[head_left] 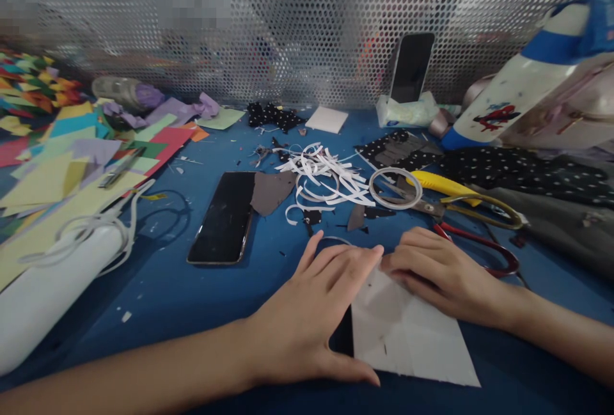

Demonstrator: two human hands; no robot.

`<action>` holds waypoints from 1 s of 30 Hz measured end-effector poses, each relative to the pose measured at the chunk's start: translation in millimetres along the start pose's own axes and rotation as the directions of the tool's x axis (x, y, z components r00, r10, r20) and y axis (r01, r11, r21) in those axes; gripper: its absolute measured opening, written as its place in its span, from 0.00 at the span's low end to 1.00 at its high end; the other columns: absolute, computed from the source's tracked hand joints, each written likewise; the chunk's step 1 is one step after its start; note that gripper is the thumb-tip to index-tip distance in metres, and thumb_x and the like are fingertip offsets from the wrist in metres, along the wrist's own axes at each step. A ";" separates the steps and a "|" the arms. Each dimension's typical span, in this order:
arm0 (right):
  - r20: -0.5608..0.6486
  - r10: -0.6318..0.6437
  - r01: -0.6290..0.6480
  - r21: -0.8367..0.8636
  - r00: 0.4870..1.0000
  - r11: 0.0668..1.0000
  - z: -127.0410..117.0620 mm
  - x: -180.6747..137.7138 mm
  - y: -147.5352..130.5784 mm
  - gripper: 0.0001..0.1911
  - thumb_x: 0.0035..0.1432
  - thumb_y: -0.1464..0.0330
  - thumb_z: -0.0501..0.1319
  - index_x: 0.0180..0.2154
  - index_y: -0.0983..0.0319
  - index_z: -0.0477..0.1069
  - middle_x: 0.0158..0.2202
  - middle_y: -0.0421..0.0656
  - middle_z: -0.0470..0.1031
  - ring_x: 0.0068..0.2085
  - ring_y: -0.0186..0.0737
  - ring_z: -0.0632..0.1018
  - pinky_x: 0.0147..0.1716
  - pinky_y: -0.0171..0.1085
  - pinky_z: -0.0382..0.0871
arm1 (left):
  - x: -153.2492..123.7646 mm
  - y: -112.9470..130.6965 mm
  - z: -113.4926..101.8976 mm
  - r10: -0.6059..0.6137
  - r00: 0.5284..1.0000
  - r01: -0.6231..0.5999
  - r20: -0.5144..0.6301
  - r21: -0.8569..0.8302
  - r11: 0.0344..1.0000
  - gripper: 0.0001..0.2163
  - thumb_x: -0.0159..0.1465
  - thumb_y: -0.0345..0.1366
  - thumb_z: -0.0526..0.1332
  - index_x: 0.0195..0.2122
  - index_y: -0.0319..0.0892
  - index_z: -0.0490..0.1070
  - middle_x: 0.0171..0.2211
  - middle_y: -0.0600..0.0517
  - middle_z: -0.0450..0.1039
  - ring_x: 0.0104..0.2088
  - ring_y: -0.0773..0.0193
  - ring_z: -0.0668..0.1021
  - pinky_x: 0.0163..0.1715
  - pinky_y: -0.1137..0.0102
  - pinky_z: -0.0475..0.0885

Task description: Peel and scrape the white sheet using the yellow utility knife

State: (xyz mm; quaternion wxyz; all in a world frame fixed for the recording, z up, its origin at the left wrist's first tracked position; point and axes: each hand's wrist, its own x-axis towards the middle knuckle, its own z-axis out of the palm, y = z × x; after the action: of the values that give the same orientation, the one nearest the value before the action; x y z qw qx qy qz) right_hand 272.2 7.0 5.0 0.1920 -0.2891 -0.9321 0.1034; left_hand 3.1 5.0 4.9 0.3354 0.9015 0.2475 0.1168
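Note:
A white sheet of paper or card [412, 338] lies on the blue table in front of me, with a few small dark marks on it. My left hand [307, 313] is spread open along its left edge, thumb at the near edge and fingertips by the far one. Bent fingers of my right hand [441, 274] press together at the sheet's far edge; their tips are partly hidden. Just beyond the hands lie a heap of thin white strips [330, 175] and a roll of double-sided tape [396, 188]. Scissors [434, 209] with one yellow and one red handle rest by my right hand.
A phone [223, 218] lies left of centre; another phone [412, 68] leans at the back. Coloured papers [71, 153] and a white cylindrical device [62, 287] with a cord occupy the left. A bottle [518, 76] and dotted black fabric [527, 175] are at right. Perforated metal [297, 25] stands behind.

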 end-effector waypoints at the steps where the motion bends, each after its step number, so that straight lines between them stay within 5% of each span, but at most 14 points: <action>1: -0.003 -0.004 0.004 0.005 1.000 1.000 0.5 -0.3 0.4 0.07 0.71 0.73 0.53 0.45 0.61 0.69 0.32 0.42 0.74 0.33 0.40 0.71 0.36 0.40 0.63 | -0.1 0.2 0.0 -0.001 1.000 0.001 0.000 -0.001 1.000 0.50 0.61 0.59 0.65 0.74 0.46 0.36 0.69 0.44 0.57 0.70 0.47 0.58 0.69 0.44 0.29; 5: -0.021 0.005 -0.004 0.047 1.000 0.999 0.7 -0.7 2.2 0.08 0.70 0.74 0.54 0.47 0.60 0.69 0.33 0.42 0.74 0.34 0.40 0.72 0.36 0.40 0.64 | -0.8 1.0 0.3 -0.007 1.000 0.007 0.000 0.001 1.000 0.51 0.60 0.60 0.66 0.74 0.45 0.37 0.69 0.44 0.58 0.70 0.47 0.58 0.69 0.44 0.29; 15: -0.041 0.285 -0.251 0.371 0.957 0.894 -3.0 -1.5 5.4 0.09 0.68 0.72 0.57 0.47 0.56 0.71 0.30 0.39 0.68 0.32 0.37 0.73 0.29 0.34 0.67 | -0.5 1.6 -1.8 -0.026 1.000 0.026 0.007 0.000 1.000 0.50 0.61 0.60 0.65 0.74 0.44 0.39 0.70 0.44 0.56 0.70 0.47 0.57 0.70 0.44 0.30; 30: -0.082 0.340 -0.282 0.399 0.937 0.873 -1.7 -5.2 7.7 0.08 0.67 0.71 0.59 0.44 0.55 0.73 0.30 0.40 0.71 0.31 0.38 0.73 0.28 0.35 0.68 | -0.4 2.1 -4.0 -0.021 0.999 0.021 -0.026 -0.026 0.999 0.50 0.59 0.60 0.66 0.74 0.48 0.41 0.69 0.45 0.58 0.68 0.42 0.60 0.69 0.41 0.34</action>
State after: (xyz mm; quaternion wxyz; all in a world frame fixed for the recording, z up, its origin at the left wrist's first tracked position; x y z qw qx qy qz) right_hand 280.8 10.4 2.7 0.2943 -0.3994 -0.8184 0.2900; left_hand 2.1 5.7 9.3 0.3450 0.8927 0.2597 0.1284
